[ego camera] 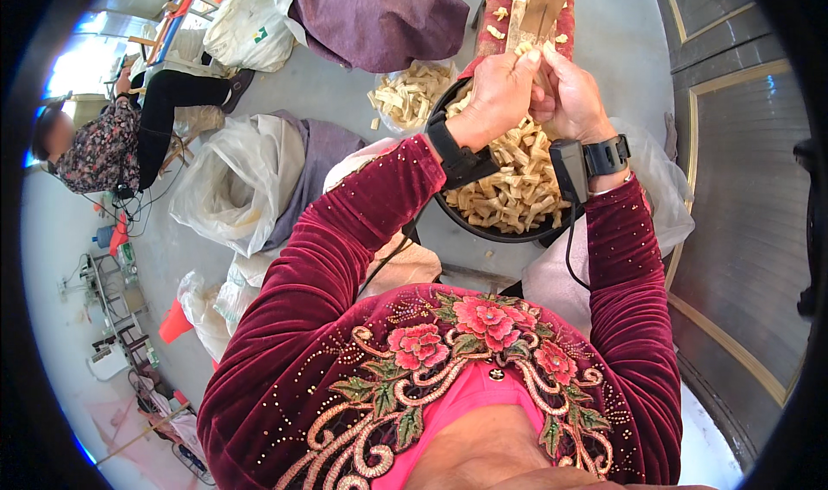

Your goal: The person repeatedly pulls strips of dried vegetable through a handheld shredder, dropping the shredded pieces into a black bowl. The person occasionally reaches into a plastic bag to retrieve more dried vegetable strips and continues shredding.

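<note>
My left hand (498, 95) and my right hand (572, 95) meet at the fingertips, pinching a small pale folded piece (525, 49) between them. Both are above a round black basin (475, 230) heaped with folded, pale tan strips (517, 186); the material cannot be told. Just beyond my fingers an upright wooden block (545, 5) stands on a board over a bench with a red patterned cover (498, 5). Small pale pieces lie on that cover. Each wrist carries a black strapped device.
Left of the basin stands a clear bag of similar pieces (414, 95). Purple cloth (381, 18) lies beyond it. An open plastic-lined sack (239, 179) is at left, near a seated person (97, 140). A framed door panel (744, 166) borders the right side.
</note>
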